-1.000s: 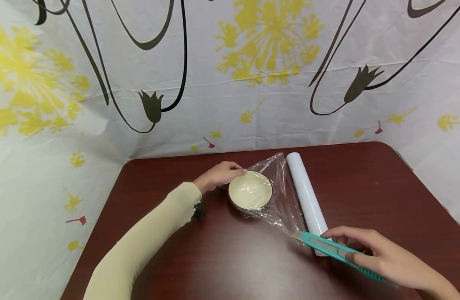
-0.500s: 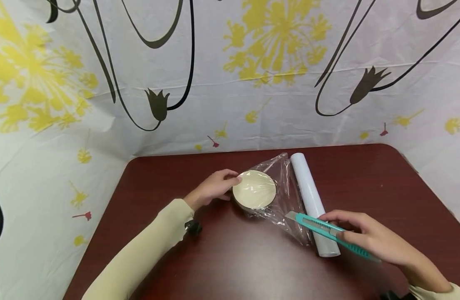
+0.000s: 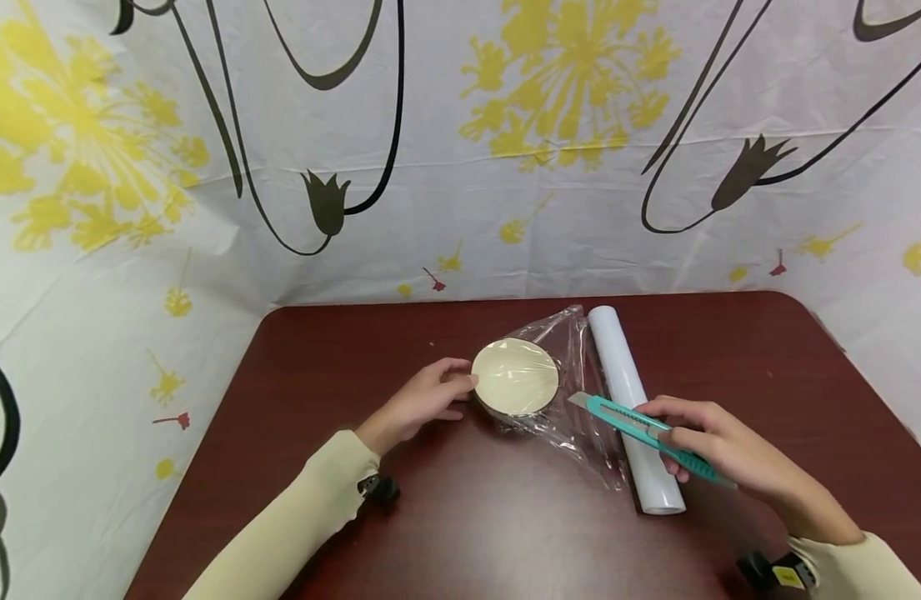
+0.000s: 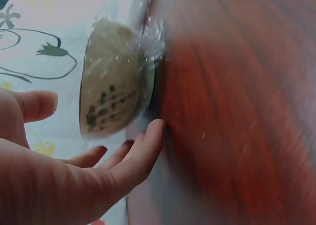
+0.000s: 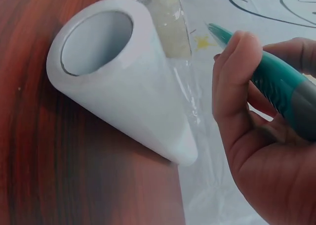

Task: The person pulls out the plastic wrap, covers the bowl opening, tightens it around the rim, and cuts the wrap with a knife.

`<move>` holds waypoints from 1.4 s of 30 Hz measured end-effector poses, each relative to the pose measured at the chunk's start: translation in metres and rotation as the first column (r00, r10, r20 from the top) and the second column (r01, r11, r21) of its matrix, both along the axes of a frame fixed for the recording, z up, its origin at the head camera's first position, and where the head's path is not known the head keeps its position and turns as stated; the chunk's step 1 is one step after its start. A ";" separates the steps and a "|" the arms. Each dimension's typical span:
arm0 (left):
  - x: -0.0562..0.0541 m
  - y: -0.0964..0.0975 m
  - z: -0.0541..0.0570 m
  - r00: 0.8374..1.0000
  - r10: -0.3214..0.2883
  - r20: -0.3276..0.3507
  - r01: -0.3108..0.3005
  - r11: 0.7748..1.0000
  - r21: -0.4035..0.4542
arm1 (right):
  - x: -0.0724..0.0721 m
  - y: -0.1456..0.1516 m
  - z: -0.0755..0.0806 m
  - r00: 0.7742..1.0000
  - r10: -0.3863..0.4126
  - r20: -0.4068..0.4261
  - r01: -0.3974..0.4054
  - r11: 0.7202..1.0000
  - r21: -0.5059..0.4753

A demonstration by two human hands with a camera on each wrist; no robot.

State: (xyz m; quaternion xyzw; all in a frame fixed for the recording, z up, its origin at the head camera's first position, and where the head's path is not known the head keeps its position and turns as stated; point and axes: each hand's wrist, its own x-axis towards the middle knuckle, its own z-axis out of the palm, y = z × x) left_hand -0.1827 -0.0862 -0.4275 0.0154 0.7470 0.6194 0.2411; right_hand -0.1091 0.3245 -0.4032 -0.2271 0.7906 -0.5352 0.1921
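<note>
Round cream bowl (image 3: pixel 516 377), clear plastic film (image 3: pixel 573 367) over it: stands on dark red-brown table (image 3: pixel 430 525). Left hand (image 3: pixel 424 397): just beside bowl, fingers spread. White cylindrical roll (image 3: pixel 622 375): lies right of bowl. Teal box cutter (image 3: pixel 625 421): pinched between right hand's (image 3: pixel 718 437) thumb and fingers, above roll.

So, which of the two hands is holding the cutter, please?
The right hand: it grips the teal cutter above the white roll. The left hand holds nothing, beside the bowl.
</note>
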 end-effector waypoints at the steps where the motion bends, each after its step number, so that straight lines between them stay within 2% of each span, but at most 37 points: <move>1: 0.002 0.001 -0.001 1.000 0.000 -0.002 0.000 1.000 0.012 | -0.002 0.000 -0.001 1.000 -0.009 0.000 0.009 1.000 0.001; 7: 0.011 0.009 -0.004 1.000 0.018 0.010 -0.019 0.994 0.108 | -0.011 -0.003 -0.005 0.996 -0.082 0.021 0.082 0.997 0.006; 13: 0.016 0.017 -0.005 0.996 0.080 0.043 -0.087 0.978 0.191 | -0.020 -0.008 -0.009 0.986 -0.165 0.029 0.165 0.986 -0.016; 17: 0.017 0.023 -0.007 0.992 0.112 0.050 -0.121 0.968 0.219 | -0.026 -0.012 -0.010 0.978 -0.205 0.029 0.206 0.977 -0.053; 26: 0.016 0.027 -0.014 0.990 0.127 0.058 -0.138 0.955 0.263 | -0.033 -0.017 -0.013 0.959 -0.265 0.101 0.276 0.953 -0.123; 30: 0.017 0.028 -0.016 0.990 0.128 0.063 -0.141 0.953 0.269 | -0.036 -0.014 -0.016 0.946 -0.301 0.118 0.318 0.934 -0.166; 33: 0.018 0.028 -0.017 0.990 0.127 0.063 -0.140 0.951 0.276 | -0.038 -0.011 -0.019 0.923 -0.355 0.146 0.378 0.907 -0.187; 36: 0.018 0.028 -0.018 0.990 0.128 0.065 -0.141 0.950 0.279 | -0.041 -0.008 -0.020 0.890 -0.421 0.174 0.449 0.876 -0.175; 42: 0.019 0.028 -0.017 0.989 0.131 0.069 -0.145 0.949 0.280 | -0.046 0.000 -0.021 0.815 -0.551 0.180 0.571 0.818 -0.078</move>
